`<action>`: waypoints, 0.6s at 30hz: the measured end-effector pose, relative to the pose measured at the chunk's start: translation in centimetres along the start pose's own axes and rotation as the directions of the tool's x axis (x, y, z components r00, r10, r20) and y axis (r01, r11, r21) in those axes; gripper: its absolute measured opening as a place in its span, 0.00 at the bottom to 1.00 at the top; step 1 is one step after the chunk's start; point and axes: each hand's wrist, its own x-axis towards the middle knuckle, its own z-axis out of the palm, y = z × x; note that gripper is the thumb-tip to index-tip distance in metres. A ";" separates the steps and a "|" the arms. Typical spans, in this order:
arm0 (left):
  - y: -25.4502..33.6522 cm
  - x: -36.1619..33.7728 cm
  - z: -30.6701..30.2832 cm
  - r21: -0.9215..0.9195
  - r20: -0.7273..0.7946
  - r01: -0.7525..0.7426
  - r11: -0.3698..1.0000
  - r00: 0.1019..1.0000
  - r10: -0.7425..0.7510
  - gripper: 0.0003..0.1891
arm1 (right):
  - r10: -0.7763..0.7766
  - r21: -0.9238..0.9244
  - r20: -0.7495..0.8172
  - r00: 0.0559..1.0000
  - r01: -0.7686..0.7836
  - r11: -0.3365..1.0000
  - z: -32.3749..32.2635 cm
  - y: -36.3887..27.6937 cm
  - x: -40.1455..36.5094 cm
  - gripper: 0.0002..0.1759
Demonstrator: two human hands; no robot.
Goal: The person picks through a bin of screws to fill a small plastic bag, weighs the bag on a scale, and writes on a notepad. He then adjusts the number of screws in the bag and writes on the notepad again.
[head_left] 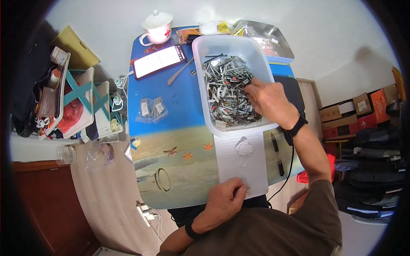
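Right hand (269,100) reached into a translucent white plastic tub (200,81), fingers curled among small silver metal parts (226,89); whether it gripped one could not be told. Left hand (224,200) rested loosely clenched on a white lined paper sheet (241,164) touching the tub. A black pen (277,153) lay beside the sheet. Farther off were labelled clear bags (151,109), a lit smartphone (159,61) and a red-logoed white lidded mug (158,27); none of their writing was legible.

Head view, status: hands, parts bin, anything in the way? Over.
Right hand reaching into metal parts, inside white bin. Left hand curled on lined paper. Pen beside paper, nothing blocking.
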 end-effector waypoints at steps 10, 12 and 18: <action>-0.4 0.4 0.7 0.013 -0.004 0.016 1.000 1.000 -0.016 0.09 | -0.029 0.316 -0.064 0.997 0.048 0.947 -0.6 0.2 -0.8 0.08; -0.2 0.4 0.8 -0.011 -0.007 0.029 1.000 1.000 -0.029 0.08 | -0.115 0.226 0.165 0.980 0.076 0.971 -0.4 0.0 -0.8 0.06; 0.3 0.4 0.8 -0.043 0.002 0.047 0.998 0.999 -0.047 0.10 | -0.057 0.184 0.243 0.968 0.012 0.983 0.4 -0.7 -0.2 0.06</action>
